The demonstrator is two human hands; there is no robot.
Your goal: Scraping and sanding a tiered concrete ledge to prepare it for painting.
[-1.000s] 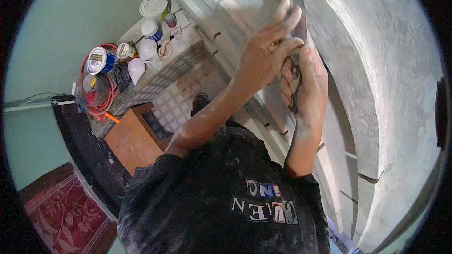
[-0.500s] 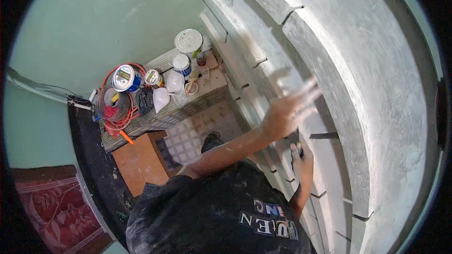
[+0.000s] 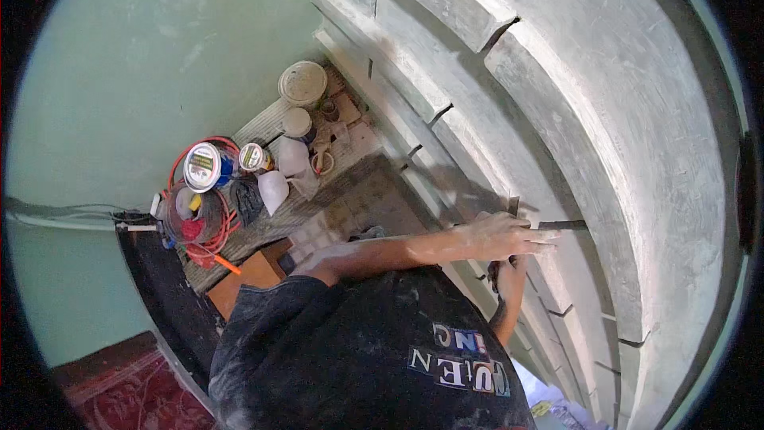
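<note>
My left hand (image 3: 509,236) lies flat on the grey plastered wall (image 3: 605,135), fingers spread, beside a dark horizontal groove (image 3: 562,224) between the stepped bands. A thin dark edge (image 3: 513,205) sticks up just above its knuckles. My right hand (image 3: 506,272) sits directly under the left one, mostly hidden by it, curled around a small dark tool (image 3: 495,269) held against the wall. Both forearms reach out from my dust-marked dark shirt (image 3: 374,350).
Below to the left, a wooden bench (image 3: 278,215) carries a red cable coil (image 3: 208,223), white-lidded tubs (image 3: 302,82), bags and small cans. A brown box (image 3: 251,275), a patch of tiled floor (image 3: 350,211), a red patterned mat (image 3: 119,390) and the green wall (image 3: 143,56) surround it.
Both hands have dropped lower along the wall. The left hand, earlier pressed over a flat grey piece, now rests spread on the plaster. The view has shifted, with the bench moving right.
</note>
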